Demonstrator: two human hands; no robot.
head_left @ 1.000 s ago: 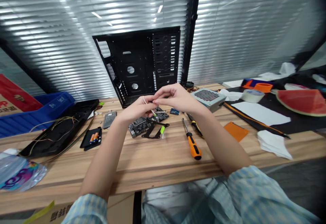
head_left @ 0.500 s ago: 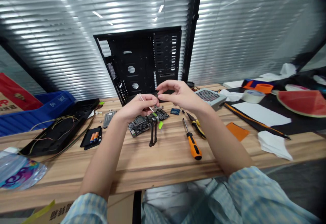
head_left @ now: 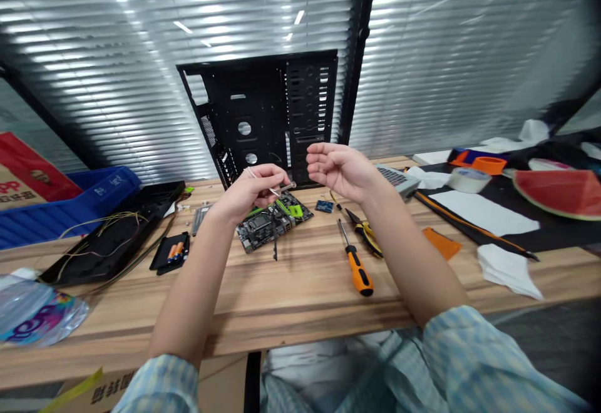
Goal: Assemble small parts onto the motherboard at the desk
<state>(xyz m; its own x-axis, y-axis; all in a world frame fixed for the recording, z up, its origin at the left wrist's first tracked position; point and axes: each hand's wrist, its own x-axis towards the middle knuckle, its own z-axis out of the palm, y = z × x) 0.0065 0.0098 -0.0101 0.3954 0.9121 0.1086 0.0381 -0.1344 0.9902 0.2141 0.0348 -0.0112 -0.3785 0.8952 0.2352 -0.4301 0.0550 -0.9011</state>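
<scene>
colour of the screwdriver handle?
Orange with black grip inlays and a black butt end; shows best in the head view.

Wooden table (head_left: 300, 303) with 1 motherboard (head_left: 260, 228), 1 screwdriver (head_left: 360, 272), pliers (head_left: 370, 238).

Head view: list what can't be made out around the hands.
Small piece at the left hand: head view, too small and blurred to identify.
Circuit board: head view, far edge partly hidden by the left hand.
Grey vented box: head view, left part hidden by the right hand.

black piece (head_left: 275, 243) blurred, perhaps a bracket, blue bin (head_left: 96, 196) cropped
</scene>
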